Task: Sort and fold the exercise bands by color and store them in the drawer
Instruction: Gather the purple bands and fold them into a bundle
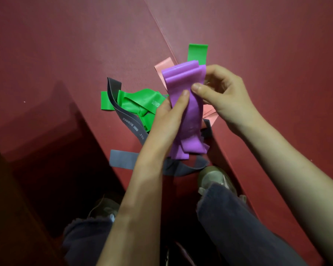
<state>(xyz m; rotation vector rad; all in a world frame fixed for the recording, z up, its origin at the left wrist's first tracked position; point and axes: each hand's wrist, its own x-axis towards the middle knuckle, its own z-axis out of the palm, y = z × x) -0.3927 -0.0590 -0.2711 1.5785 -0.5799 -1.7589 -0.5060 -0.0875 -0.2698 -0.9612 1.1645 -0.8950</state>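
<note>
A stack of purple bands (pixel 185 81) is held upright between both hands above a pile on the red floor. My left hand (pixel 167 120) grips the stack's left side with the thumb across its front. My right hand (pixel 221 95) pinches the right edge, thumb on the front. Below lie loose green bands (pixel 136 104), another green band (pixel 198 52) at the back, pink bands (pixel 164 67) behind the purple stack, and grey bands (pixel 123 120) curling toward the front. No drawer is in view.
A red mat (pixel 267 45) covers the floor, with a seam running diagonally from top centre to lower right. A dark shadowed area (pixel 46 160) fills the lower left. My two shoes and trouser legs (pixel 229 208) stand just in front of the pile.
</note>
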